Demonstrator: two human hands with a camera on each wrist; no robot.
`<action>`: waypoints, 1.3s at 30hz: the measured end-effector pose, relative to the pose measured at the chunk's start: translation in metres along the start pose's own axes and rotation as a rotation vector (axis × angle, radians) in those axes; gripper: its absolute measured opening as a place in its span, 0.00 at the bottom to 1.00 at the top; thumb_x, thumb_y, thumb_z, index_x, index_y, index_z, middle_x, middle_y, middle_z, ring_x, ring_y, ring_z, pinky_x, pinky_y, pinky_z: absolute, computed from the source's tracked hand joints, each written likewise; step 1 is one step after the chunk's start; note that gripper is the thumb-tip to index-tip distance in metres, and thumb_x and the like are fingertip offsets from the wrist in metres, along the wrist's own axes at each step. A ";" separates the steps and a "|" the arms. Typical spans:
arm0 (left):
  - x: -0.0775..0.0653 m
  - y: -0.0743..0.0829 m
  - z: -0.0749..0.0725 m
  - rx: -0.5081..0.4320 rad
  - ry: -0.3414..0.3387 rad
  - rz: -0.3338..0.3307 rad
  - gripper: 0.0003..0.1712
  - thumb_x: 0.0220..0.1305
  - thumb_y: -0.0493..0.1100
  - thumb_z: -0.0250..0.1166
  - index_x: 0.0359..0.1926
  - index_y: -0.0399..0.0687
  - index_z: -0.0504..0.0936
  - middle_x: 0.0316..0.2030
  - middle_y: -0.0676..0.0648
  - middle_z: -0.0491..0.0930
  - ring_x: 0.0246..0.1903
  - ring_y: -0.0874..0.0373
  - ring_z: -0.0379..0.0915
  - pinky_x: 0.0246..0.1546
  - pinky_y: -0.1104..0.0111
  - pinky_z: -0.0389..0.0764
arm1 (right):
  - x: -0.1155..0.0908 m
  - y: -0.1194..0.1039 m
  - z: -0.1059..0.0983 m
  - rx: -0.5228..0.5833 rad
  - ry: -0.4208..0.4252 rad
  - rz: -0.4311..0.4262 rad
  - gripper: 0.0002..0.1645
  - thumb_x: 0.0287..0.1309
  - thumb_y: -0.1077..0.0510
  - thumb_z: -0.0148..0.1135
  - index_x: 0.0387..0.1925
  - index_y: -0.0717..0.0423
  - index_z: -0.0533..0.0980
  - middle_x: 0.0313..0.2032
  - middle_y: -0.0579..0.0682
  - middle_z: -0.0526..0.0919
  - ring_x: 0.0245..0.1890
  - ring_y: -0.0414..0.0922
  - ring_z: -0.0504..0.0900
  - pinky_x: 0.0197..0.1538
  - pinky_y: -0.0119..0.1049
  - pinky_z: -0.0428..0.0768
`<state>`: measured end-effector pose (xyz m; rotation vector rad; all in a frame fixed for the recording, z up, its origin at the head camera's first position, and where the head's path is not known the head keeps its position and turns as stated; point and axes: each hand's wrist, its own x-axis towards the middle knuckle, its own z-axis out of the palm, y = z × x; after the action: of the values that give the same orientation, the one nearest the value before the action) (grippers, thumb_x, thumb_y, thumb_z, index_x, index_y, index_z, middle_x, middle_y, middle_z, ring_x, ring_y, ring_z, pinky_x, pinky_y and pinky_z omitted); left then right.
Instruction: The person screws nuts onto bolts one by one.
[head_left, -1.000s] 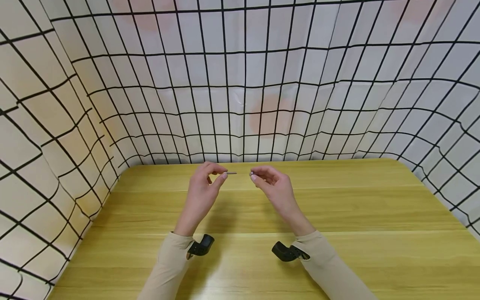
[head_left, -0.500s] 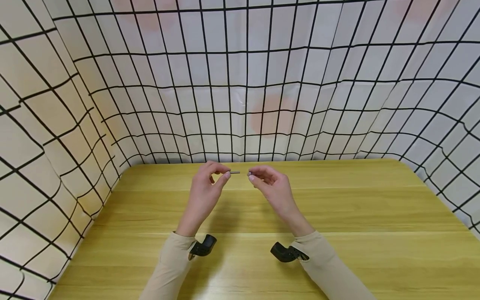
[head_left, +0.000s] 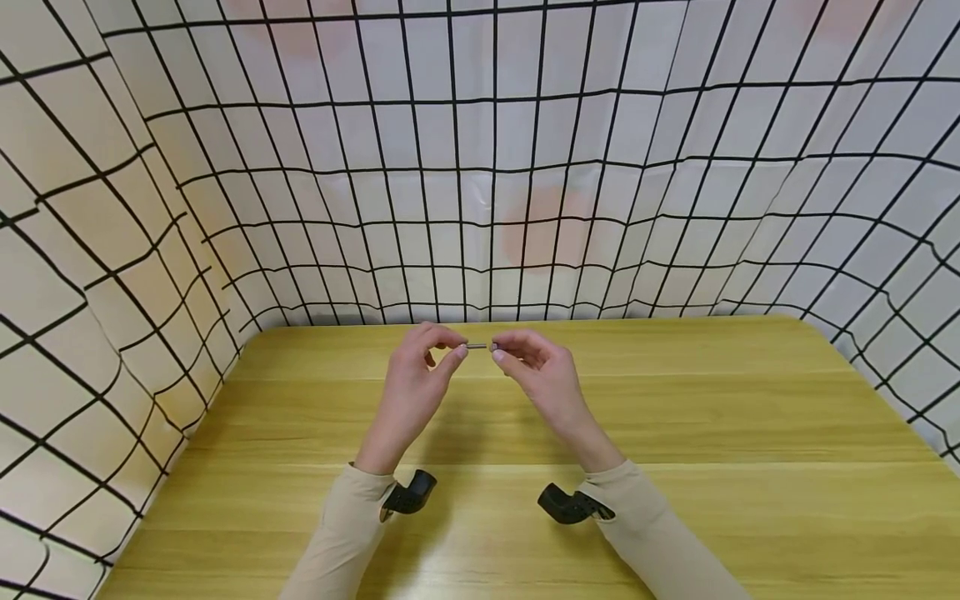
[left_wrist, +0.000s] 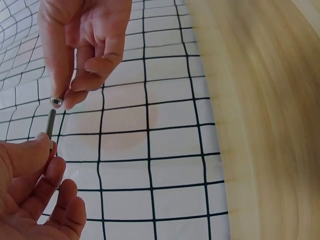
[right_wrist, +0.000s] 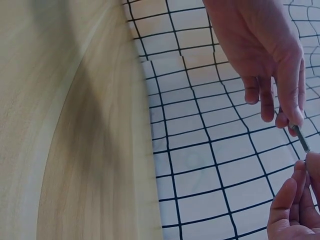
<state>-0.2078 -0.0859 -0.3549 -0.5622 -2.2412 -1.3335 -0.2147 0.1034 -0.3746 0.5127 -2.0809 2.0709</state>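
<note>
Between thumb and index finger my left hand (head_left: 416, 375) pinches a slim grey metal bolt (head_left: 476, 346). Its free end points right, toward my other hand, and thread shows along the shaft of the bolt (right_wrist: 303, 141) in the right wrist view. The bolt's other end is hidden in the fingers. My right hand (head_left: 547, 375) pinches a small metal nut (left_wrist: 56, 101) at its fingertips, the hole facing the bolt. Only a narrow gap shows between bolt tip and nut in the head view. Both hands are raised over the far part of the table.
A wooden table (head_left: 675, 433) spreads beneath the hands. Behind it and at the sides hangs a white sheet (head_left: 480, 196) with black grid lines. Each wrist wears a black camera mount (head_left: 411, 493) below the sleeve cuff.
The left hand has moved right with the bolt, and the right hand has shifted slightly left with the nut. The gap between bolt and nut has narrowed.
</note>
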 end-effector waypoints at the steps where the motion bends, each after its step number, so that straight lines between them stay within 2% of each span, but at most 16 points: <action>1: 0.000 0.000 0.000 0.000 -0.001 0.001 0.02 0.65 0.36 0.67 0.38 0.45 0.85 0.38 0.52 0.80 0.41 0.54 0.72 0.36 0.55 0.71 | 0.000 0.000 0.000 -0.002 -0.002 -0.001 0.13 0.63 0.61 0.66 0.47 0.64 0.80 0.44 0.56 0.82 0.45 0.48 0.81 0.48 0.36 0.79; 5: 0.000 0.000 0.000 0.005 -0.002 0.000 0.02 0.65 0.36 0.67 0.38 0.44 0.85 0.38 0.53 0.80 0.41 0.56 0.72 0.36 0.57 0.71 | 0.000 -0.001 0.001 -0.001 -0.004 -0.003 0.13 0.63 0.62 0.66 0.47 0.65 0.80 0.44 0.56 0.82 0.44 0.48 0.81 0.47 0.36 0.79; 12: -0.001 -0.001 0.002 0.005 -0.010 0.007 0.02 0.65 0.36 0.67 0.38 0.45 0.85 0.38 0.53 0.80 0.42 0.50 0.72 0.36 0.61 0.69 | 0.001 0.000 0.003 0.000 -0.021 -0.004 0.15 0.63 0.62 0.65 0.48 0.67 0.78 0.45 0.57 0.82 0.44 0.48 0.81 0.48 0.37 0.79; 17: -0.001 0.000 0.004 -0.003 -0.009 0.000 0.02 0.64 0.35 0.67 0.37 0.45 0.85 0.38 0.52 0.80 0.42 0.49 0.73 0.36 0.60 0.69 | 0.001 0.000 0.003 -0.008 -0.020 0.001 0.15 0.63 0.62 0.66 0.48 0.67 0.79 0.44 0.57 0.82 0.44 0.49 0.80 0.48 0.37 0.79; 23: -0.001 0.001 0.005 -0.005 -0.008 -0.006 0.02 0.64 0.35 0.67 0.37 0.45 0.85 0.37 0.53 0.80 0.41 0.53 0.72 0.36 0.60 0.70 | 0.001 -0.001 0.002 -0.016 -0.019 0.002 0.14 0.62 0.62 0.67 0.47 0.66 0.80 0.43 0.58 0.83 0.43 0.47 0.82 0.49 0.37 0.79; 26: -0.002 0.002 0.005 -0.009 -0.008 -0.002 0.02 0.64 0.35 0.68 0.37 0.45 0.85 0.37 0.53 0.80 0.41 0.56 0.72 0.36 0.60 0.70 | -0.002 -0.013 0.002 -0.021 -0.025 0.020 0.14 0.62 0.64 0.66 0.47 0.69 0.80 0.43 0.62 0.83 0.41 0.44 0.82 0.47 0.34 0.79; 29: -0.002 0.001 0.005 -0.015 -0.006 0.006 0.02 0.64 0.35 0.68 0.37 0.46 0.85 0.37 0.53 0.80 0.40 0.59 0.71 0.36 0.59 0.70 | -0.004 -0.027 0.004 -0.029 -0.026 0.042 0.14 0.62 0.66 0.65 0.47 0.72 0.79 0.42 0.63 0.83 0.40 0.46 0.81 0.44 0.33 0.79; 35: -0.003 0.000 0.006 -0.038 -0.013 0.014 0.03 0.63 0.35 0.68 0.37 0.46 0.85 0.37 0.54 0.79 0.41 0.51 0.73 0.37 0.58 0.71 | -0.005 -0.031 0.003 -0.047 -0.039 0.043 0.11 0.64 0.64 0.63 0.41 0.71 0.80 0.34 0.56 0.82 0.34 0.51 0.77 0.38 0.32 0.77; 39: -0.003 0.002 0.008 -0.076 -0.024 0.031 0.03 0.64 0.34 0.67 0.37 0.45 0.84 0.38 0.54 0.79 0.42 0.46 0.73 0.37 0.58 0.70 | -0.005 -0.032 0.003 -0.036 -0.052 0.043 0.12 0.67 0.63 0.60 0.37 0.74 0.78 0.31 0.61 0.80 0.32 0.57 0.75 0.37 0.34 0.77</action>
<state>-0.2061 -0.0784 -0.3588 -0.6400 -2.2001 -1.4081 -0.1986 0.1020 -0.3468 0.5269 -2.1721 2.0604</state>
